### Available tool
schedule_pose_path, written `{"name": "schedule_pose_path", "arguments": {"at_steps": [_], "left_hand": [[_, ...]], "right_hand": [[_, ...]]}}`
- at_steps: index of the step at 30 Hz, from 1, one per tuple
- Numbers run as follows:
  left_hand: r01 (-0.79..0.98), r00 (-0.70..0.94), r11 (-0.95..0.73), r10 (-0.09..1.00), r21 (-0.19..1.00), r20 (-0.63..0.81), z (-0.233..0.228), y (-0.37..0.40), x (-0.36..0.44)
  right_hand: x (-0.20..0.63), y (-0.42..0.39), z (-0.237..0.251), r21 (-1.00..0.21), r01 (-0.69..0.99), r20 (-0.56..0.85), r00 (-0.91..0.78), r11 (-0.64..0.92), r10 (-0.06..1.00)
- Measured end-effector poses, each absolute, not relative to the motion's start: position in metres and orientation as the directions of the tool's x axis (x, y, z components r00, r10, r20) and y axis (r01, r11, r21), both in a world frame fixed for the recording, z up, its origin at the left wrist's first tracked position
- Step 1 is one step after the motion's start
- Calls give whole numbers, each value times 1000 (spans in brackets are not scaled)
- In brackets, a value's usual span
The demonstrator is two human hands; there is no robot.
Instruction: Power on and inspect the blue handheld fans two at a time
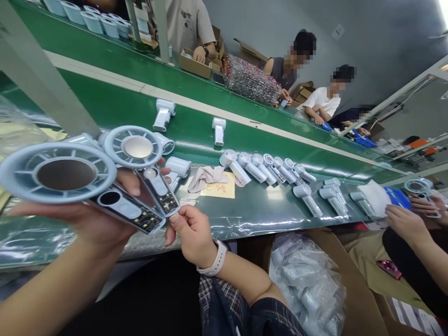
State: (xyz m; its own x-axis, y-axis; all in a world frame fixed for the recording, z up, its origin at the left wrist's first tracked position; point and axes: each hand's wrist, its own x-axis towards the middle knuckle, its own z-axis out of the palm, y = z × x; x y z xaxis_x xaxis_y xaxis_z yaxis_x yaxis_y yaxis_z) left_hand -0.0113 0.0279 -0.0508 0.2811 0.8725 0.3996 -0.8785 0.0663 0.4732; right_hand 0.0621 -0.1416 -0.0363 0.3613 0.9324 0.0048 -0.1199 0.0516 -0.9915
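You had fairly bright light, with a white lamp (444, 11) glowing at upper right. Glare streaked the bench film (252, 219), shade darkened your lap (150, 291), and wide-angle distortion stretched your nearest fan (66, 173).

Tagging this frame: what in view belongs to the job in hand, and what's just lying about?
In the job:
two light-blue handheld fans, circuit boards exposed
left hand, holding both
right hand, at one handle's end
row of similar fans, probably

Just lying about, seemingly:
crumpled cloth
yellow paper, red writing
shiny silver-and-red bundle
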Motion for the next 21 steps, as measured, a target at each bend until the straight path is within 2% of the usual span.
{"name": "schedule_pose_path", "arguments": {"at_steps": [2, 3, 5, 10, 16, 21], "left_hand": [[-861, 256, -27, 840, 508, 478, -35, 12, -16], [-796, 375, 49, 822, 604, 428, -26, 2, -19], [-740, 439, 171, 855, 650, 275, -11, -17, -23], [-693, 549, 340, 820, 636, 161, -8, -26, -23], [-700, 595, 421, 791, 577, 144, -11, -26, -27], [-705, 623, 469, 768, 532, 149, -5, -29, -25]], "right_hand": [[61, -143, -33, -994, -99, 13, 370, 54, 929], [60, -146, -30, -994, -91, 21, 377, 59, 926], [60, -151, -27, -994, -77, 39, 396, 76, 918], [71, -153, -34, -991, -75, 75, 380, 111, 922], [73, -155, -34, -984, 155, 147, 395, 92, 907], [75, -156, -35, -941, 257, 308, 374, 221, 875]]}}
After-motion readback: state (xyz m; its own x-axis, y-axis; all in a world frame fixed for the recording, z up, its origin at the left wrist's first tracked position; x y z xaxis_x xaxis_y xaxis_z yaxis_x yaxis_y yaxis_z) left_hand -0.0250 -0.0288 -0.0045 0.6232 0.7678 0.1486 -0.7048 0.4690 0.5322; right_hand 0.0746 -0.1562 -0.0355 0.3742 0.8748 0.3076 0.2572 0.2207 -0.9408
